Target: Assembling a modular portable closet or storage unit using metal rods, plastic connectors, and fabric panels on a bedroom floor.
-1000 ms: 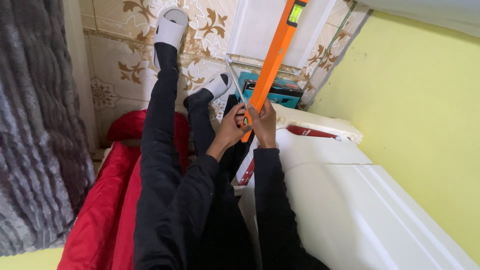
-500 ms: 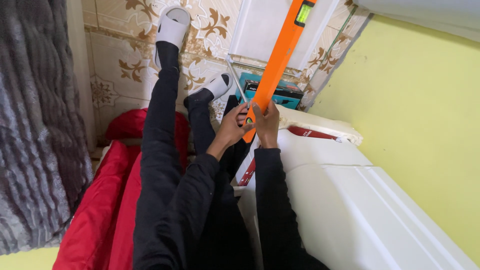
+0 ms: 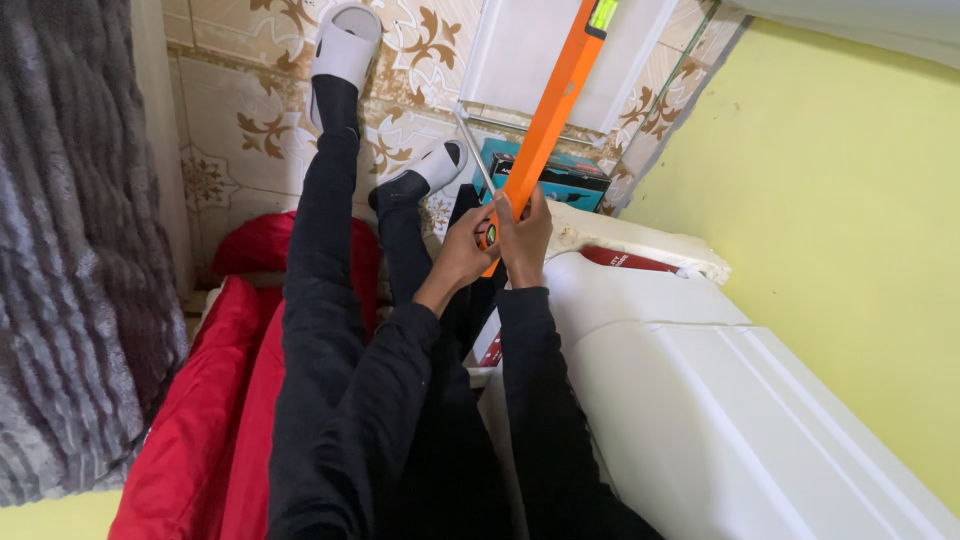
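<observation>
both hands (image 3: pixel 497 238) grip orange level (image 3: pixel 553 108).

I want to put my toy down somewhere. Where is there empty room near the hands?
The broad white top right of the right hand, up to the yellow wall, looks bare. It is crowded where both hands, the left hand too, grip the orange level, with a teal box behind and legs and red cloth to the left.

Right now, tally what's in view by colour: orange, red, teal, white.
Orange: 1, the level, held by left hand and right hand
Red: 1, the cloth
Teal: 1, the box
White: 3, two slippers and the appliance
Total: 6
</observation>
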